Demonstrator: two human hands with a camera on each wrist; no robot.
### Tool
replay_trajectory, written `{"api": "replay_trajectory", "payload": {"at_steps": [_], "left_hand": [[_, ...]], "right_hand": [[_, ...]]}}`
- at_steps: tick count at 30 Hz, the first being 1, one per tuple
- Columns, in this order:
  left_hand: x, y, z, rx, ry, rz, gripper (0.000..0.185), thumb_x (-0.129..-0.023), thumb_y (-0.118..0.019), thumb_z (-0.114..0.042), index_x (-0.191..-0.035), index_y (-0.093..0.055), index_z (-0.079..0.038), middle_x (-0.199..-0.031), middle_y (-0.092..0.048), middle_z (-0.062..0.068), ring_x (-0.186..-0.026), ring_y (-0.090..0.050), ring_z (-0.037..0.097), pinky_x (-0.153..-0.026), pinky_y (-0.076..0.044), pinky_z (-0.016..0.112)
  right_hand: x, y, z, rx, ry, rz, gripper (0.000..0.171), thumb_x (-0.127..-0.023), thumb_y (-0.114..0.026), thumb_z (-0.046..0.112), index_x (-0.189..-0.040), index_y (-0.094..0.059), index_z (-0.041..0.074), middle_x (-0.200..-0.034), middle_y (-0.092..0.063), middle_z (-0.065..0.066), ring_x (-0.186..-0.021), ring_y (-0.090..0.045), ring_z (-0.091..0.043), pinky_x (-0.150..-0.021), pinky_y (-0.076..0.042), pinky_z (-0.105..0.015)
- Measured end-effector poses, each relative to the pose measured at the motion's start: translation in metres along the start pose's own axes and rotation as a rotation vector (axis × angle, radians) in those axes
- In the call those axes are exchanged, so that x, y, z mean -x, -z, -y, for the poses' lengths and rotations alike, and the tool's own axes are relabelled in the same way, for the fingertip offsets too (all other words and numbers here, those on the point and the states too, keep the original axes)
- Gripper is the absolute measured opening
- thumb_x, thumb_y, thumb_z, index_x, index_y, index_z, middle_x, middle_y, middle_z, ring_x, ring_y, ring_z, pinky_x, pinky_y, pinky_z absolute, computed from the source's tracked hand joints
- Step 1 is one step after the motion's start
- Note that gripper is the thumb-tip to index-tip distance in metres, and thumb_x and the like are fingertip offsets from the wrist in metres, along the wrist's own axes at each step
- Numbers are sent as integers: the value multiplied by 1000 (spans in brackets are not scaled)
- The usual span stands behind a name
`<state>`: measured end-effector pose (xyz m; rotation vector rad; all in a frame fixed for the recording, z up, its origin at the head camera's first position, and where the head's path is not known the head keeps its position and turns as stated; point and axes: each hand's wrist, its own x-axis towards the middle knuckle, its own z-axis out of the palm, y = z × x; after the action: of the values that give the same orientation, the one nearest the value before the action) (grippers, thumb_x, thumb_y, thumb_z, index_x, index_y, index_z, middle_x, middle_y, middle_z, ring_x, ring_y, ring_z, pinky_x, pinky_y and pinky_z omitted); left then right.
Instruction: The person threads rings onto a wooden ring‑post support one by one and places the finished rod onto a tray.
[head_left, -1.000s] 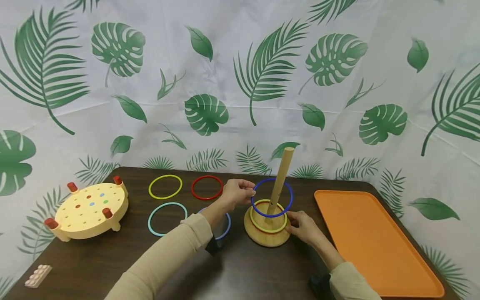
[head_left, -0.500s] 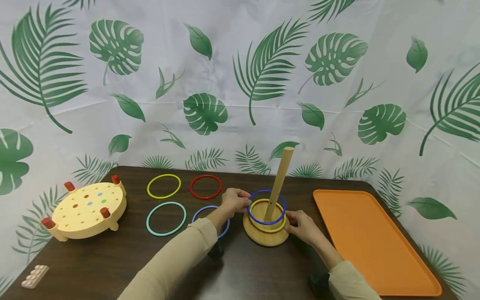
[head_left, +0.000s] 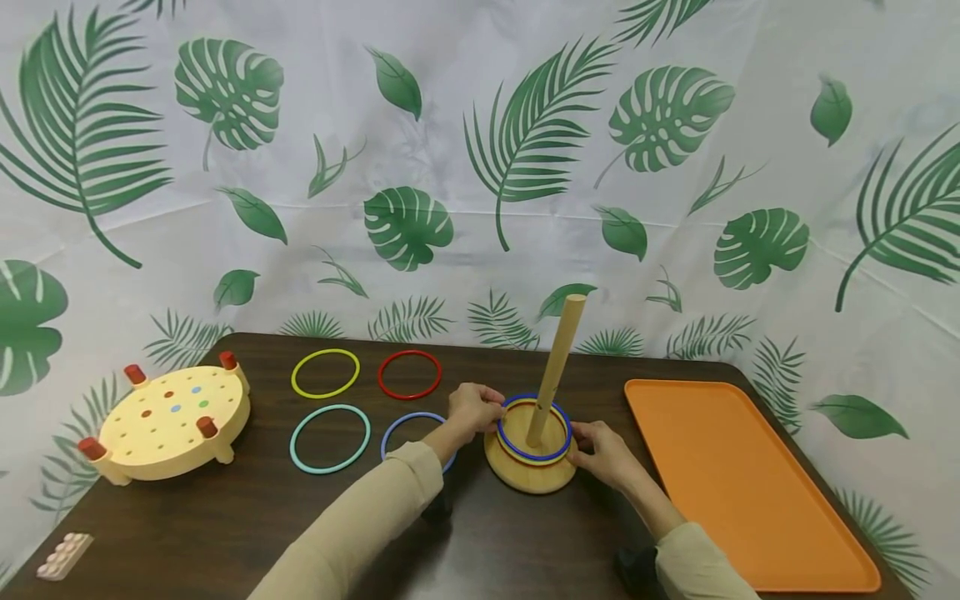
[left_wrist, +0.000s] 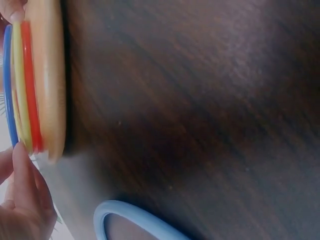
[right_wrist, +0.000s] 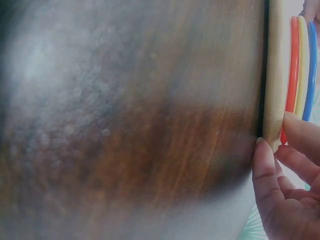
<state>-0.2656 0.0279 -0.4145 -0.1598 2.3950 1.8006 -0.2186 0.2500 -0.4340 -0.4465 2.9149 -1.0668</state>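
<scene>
Left hand [head_left: 474, 408]: fingers pinching blue ring [head_left: 534, 454] at its left edge | blue ring: lower centre of frame, round the peg [head_left: 556, 368], topmost on the yellow and red rings on wooden base [head_left: 529, 479] | Right hand [head_left: 606, 454]: fingers curled against base's right rim | Orange tray [head_left: 742, 479]: right, apart from base | Bare tabletop [head_left: 225, 525]: lower left.

My left hand [head_left: 472, 408] pinches at the round wooden peg base's [head_left: 525, 477] left rim; my right hand [head_left: 603, 454] curls against its right edge.
</scene>
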Motion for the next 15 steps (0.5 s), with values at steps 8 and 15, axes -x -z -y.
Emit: {"api": "replay_trajectory", "payload": {"at_steps": [8,15], "left_hand": [[2,0,2,-4,-9,-10,10,-78,-71,3,-88,-71,3,-79,-68,10,-67,-67,17,-55,-57,25],[2,0,4,9,0,3,10,-79,-72,2,-88,-71,4,-78,-69,11,-62,-65,13,-56,-58,26]], "right_hand": [[0,0,0,5,1,1,44,-79,-69,-1,-120,-57,-11,-103,-57,-18,-91,-61,-28,-83,-51,-46],[0,1,0,6,9,5,44,-79,-68,-2,-120,-57,-11,-104,-57,-18,-91,-61,-29,-82,-52,-45]]}}
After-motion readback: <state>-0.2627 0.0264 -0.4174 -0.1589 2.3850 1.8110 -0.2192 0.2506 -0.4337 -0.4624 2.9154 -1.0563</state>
